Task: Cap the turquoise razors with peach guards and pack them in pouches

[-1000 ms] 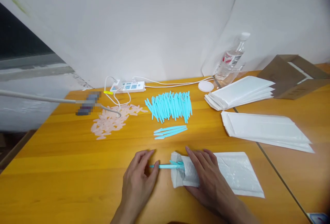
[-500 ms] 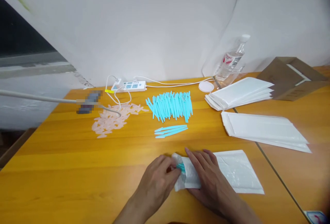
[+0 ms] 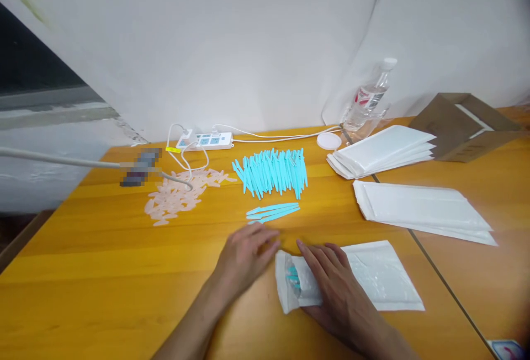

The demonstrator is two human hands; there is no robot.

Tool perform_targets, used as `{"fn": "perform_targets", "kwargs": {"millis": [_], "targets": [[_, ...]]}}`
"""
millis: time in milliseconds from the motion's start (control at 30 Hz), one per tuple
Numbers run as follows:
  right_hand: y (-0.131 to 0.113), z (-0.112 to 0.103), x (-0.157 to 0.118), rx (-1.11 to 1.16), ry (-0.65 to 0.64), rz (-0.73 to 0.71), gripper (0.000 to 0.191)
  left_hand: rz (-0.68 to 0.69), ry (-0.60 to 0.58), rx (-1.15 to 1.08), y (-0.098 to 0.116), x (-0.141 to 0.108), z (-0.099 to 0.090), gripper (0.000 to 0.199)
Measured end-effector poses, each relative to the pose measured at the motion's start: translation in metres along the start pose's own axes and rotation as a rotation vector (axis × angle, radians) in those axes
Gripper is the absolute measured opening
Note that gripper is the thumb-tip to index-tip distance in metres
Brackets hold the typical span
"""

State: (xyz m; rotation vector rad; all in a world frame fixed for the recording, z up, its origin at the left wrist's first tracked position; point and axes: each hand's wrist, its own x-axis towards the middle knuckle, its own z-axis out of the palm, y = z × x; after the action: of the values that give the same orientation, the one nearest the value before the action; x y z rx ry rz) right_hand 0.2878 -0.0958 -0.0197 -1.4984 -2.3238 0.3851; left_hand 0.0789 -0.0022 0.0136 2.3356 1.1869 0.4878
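A white padded envelope [image 3: 389, 274] lies on the table, its mouth turned left and gaping. Several slim turquoise sticks [image 3: 293, 277] show inside that mouth. My right hand [image 3: 342, 288] grips the envelope near its mouth, fingers across the top and thumb at the lower edge. Left of the mouth, apart from it, my left hand [image 3: 248, 249] is open with its fingers spread and nothing seen in them. Just beyond its fingertips lie a few loose turquoise sticks [image 3: 273, 212], slender with a blade-like end. A larger row of the same sticks [image 3: 271, 172] is behind them.
Translucent pinkish pieces [image 3: 174, 197] are scattered at left, under a cable [image 3: 83, 160]. A power strip [image 3: 215, 140] sits by the wall. On the right are stacked envelopes [image 3: 385, 150], more envelopes [image 3: 422, 205], a cardboard box [image 3: 447, 128], a bottle [image 3: 368, 98] and a round lid [image 3: 329, 140].
My left hand has let go of the turquoise sticks in the envelope's mouth and moved up and left toward the loose ones. My right hand stays on the envelope.
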Motion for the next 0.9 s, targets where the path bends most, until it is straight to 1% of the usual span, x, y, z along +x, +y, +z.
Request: {"fn": "perform_targets", "kwargs": {"millis": [33, 67, 133, 167, 267, 400, 467, 533, 600, 667, 733, 800, 833, 900], "targets": [[0.000, 0.000, 0.000, 0.000, 0.001, 0.000, 0.094, 0.013, 0.013, 0.109, -0.006, 0.011, -0.003, 0.021], [0.000, 0.000, 0.000, -0.001, 0.005, 0.004, 0.094, 0.015, -0.004, 0.207, -0.011, 0.020, -0.005, 0.021], [-0.001, 0.000, 0.000, -0.008, 0.014, 0.021, 0.094, 0.018, -0.072, 0.355, -0.016, 0.033, -0.005, 0.022], [0.000, -0.001, 0.000, -0.012, 0.020, 0.031, 0.093, 0.015, -0.104, 0.392, -0.016, 0.035, -0.005, 0.023], [0.002, -0.001, 0.000, -0.014, 0.030, 0.041, 0.091, 0.003, -0.166, 0.409, -0.012, 0.032, -0.004, 0.023], [0.005, -0.001, 0.002, -0.006, 0.031, 0.017, 0.090, -0.025, -0.301, 0.420, -0.008, 0.020, -0.006, 0.023], [0.006, -0.001, 0.005, -0.011, 0.031, 0.011, 0.090, -0.060, -0.324, 0.379, -0.009, 0.015, -0.010, 0.023], [0.005, 0.000, 0.007, -0.018, 0.030, 0.006, 0.089, -0.112, -0.280, 0.273, -0.012, 0.007, -0.018, 0.018], [0.003, 0.000, 0.009, -0.026, 0.029, 0.006, 0.089, -0.186, -0.166, 0.088, -0.017, -0.006, -0.030, 0.014], [0.002, 0.001, 0.011, -0.035, 0.032, 0.005, 0.088, -0.288, -0.039, -0.179, -0.022, -0.023, -0.042, 0.018], [0.002, 0.001, 0.012, -0.042, 0.036, 0.000, 0.088, -0.398, 0.051, -0.487, -0.026, -0.041, -0.048, 0.023], [0.001, 0.001, 0.014, -0.043, 0.034, -0.016, 0.088, -0.501, 0.135, -0.736, -0.026, -0.056, -0.042, 0.027], [0.001, 0.001, 0.015, -0.041, 0.036, -0.022, 0.088, -0.550, 0.185, -0.820, -0.023, -0.060, -0.035, 0.028], [-0.001, 0.002, 0.018, -0.035, 0.045, -0.036, 0.090, -0.622, 0.267, -0.906, -0.010, -0.063, -0.014, 0.029]]}}
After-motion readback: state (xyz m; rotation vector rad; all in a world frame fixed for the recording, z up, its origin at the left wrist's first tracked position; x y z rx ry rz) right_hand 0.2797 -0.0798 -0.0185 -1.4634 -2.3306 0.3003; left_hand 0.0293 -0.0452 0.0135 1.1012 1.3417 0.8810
